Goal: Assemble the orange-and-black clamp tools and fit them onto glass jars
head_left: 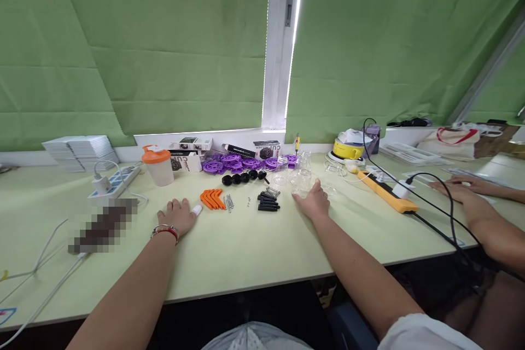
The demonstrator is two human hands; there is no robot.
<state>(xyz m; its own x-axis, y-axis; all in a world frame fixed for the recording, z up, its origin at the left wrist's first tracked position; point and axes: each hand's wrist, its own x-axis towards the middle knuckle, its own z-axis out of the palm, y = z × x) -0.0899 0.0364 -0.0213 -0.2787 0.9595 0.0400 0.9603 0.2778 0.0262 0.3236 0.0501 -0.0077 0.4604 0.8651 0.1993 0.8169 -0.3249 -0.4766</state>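
Note:
My left hand (175, 215) lies on the table with its fingers spread and holds nothing; its thumb has a white wrap. Beside that thumb is a row of orange angled pieces (212, 199), then thin metal pins (228, 203). My right hand (314, 203) rests with thumb and fingers apart at the clear plastic parts (302, 178); whether it touches them I cannot tell. To its left lie black rods (268, 203) and metal springs (272, 192). Further back are black round-headed parts (244, 176) and a heap of purple plastic rings (232, 163).
An orange-lidded shaker cup (158, 165) and printed boxes (189, 161) stand at the back. White power strip (123, 176) is left, orange power strip (388, 192) right, with loose cables. Another person's arms (479, 205) rest at far right. White stacks (80, 153) sit back left.

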